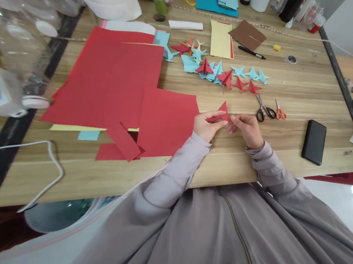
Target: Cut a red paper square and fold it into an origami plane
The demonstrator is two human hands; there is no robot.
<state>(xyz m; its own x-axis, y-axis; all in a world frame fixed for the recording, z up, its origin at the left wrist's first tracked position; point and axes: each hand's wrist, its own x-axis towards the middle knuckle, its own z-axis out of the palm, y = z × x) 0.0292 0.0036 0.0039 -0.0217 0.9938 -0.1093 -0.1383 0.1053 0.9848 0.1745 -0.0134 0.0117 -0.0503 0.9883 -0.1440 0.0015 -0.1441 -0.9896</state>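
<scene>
A small folded piece of red paper (223, 109) with a pointed top is held between my two hands, above the wooden table. My left hand (209, 124) pinches it from the left between thumb and fingers. On the right, my right hand (247, 128) grips its lower right edge with thumb and forefinger. Large red sheets (169, 120) lie just left of my left hand, with cut red strips (123, 141) at their lower left. Beyond my hands, several folded red figures (227, 79) and light blue figures (238, 71) lie in a loose cluster.
Right of my right hand are black-handled scissors (265, 112), orange scissors (281, 111) and a black phone-like device (314, 142). Farther back lie a black pen (252, 52), brown paper (247, 36) and yellow paper (220, 40). A white cable (53, 157) crosses the left side.
</scene>
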